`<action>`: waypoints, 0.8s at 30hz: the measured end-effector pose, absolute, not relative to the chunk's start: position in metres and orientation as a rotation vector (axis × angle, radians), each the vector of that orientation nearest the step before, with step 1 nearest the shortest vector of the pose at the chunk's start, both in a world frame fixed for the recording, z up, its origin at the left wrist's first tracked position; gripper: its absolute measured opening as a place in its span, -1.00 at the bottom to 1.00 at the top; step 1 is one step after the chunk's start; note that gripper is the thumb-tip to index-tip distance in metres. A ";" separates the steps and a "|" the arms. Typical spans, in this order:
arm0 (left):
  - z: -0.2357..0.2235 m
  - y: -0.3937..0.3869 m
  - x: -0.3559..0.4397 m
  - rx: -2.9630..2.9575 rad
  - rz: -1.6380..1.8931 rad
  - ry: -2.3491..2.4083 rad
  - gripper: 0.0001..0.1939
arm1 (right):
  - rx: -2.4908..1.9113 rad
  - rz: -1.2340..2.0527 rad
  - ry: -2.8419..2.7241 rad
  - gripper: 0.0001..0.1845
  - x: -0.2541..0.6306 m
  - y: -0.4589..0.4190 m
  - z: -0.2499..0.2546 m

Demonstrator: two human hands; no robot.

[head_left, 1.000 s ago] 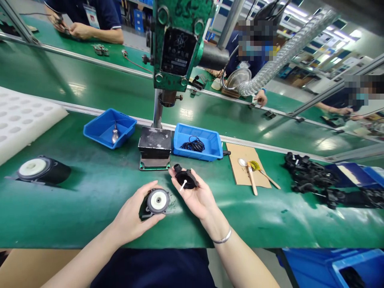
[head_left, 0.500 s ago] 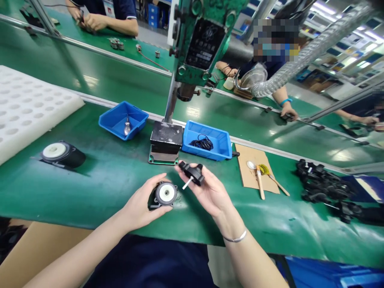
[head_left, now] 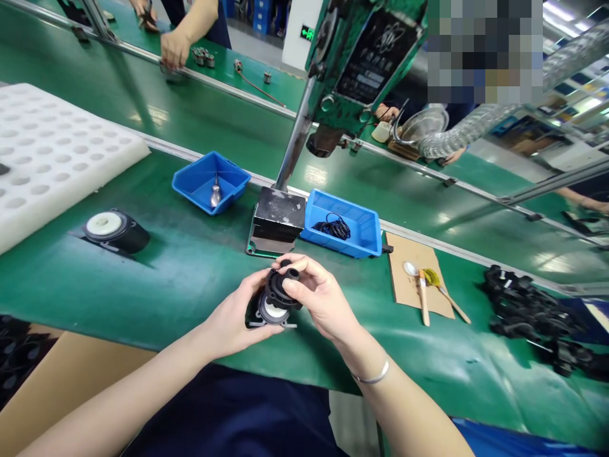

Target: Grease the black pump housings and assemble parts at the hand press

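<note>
The right hand (head_left: 327, 298), pinching a black plastic ported cap (head_left: 278, 293), had brought it, tilted, over the black cylindrical white-centred housing (head_left: 262, 312), clasped by the left hand (head_left: 231, 322) before the black rectangular metal block (head_left: 280, 208); parts formerly apart now overlapped.

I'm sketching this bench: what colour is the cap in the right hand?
The cap is black, best seen in the head view.

The single head-worn camera looks from above the near edge of the green workbench (head_left: 190, 279), facing forward and down. The left hand (head_left: 228, 320) and right hand (head_left: 328, 298) appear at near range, centrally. The field extends past the press (head_left: 364, 60) to the far bench (head_left: 283, 82). Roll is present: the metal rail (head_left: 476, 257) slopes down rightward
</note>
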State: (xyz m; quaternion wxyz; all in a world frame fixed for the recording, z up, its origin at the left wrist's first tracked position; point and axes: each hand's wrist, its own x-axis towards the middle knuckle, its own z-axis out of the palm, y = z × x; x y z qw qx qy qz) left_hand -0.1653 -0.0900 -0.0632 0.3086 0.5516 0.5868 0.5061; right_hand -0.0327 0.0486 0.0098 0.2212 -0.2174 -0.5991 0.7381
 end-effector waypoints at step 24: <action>-0.056 -0.084 -0.170 1.654 1.345 1.556 -0.19 | -0.559 1.212 -2.334 -0.66 -0.010 0.027 -0.011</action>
